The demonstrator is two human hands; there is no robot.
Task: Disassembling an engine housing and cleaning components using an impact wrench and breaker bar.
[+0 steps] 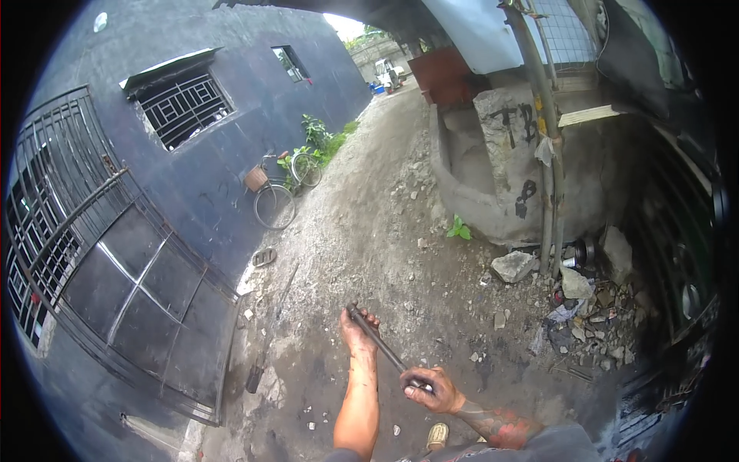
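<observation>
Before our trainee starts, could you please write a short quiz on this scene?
1. Multiple choice: what runs between the left hand and the right hand?
A) a white rope
B) a dark rod
C) a wooden plank

2. True or false: the bicycle has a basket mounted on it.

3. Fill in the blank: the dark metal gate stands on the ____ side of the picture.

Key: 1. B; 2. true; 3. left.
</observation>
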